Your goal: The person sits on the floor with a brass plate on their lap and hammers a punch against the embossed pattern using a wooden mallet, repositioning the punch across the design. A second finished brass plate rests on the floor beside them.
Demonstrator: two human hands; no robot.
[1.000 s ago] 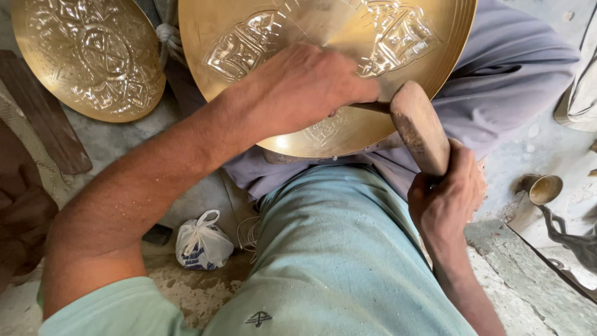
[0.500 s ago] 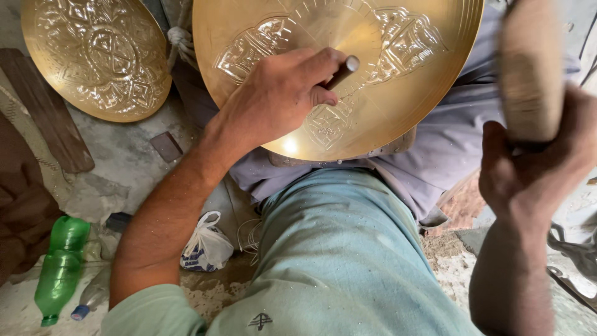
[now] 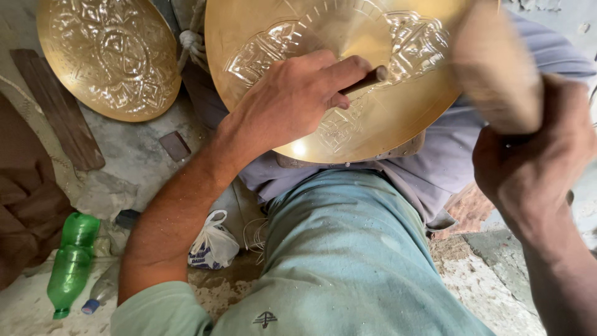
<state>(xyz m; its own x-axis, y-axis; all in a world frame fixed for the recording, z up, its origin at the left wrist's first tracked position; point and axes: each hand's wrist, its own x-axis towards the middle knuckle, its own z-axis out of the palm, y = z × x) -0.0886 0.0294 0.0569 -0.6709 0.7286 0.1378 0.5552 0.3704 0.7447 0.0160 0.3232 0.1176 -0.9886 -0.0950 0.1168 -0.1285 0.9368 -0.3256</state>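
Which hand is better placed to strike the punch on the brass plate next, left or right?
Right. The right hand grips the raised wooden mallet, blurred above the round embossed brass plate. The left hand is occupied holding the dark metal punch against the plate.

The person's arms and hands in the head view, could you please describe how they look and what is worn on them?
Both forearms are bare, without gloves, rings or a watch in view. The left hand is sharp; its arm has a pale green short sleeve at the upper arm. The right hand is motion-blurred; no sleeve shows.
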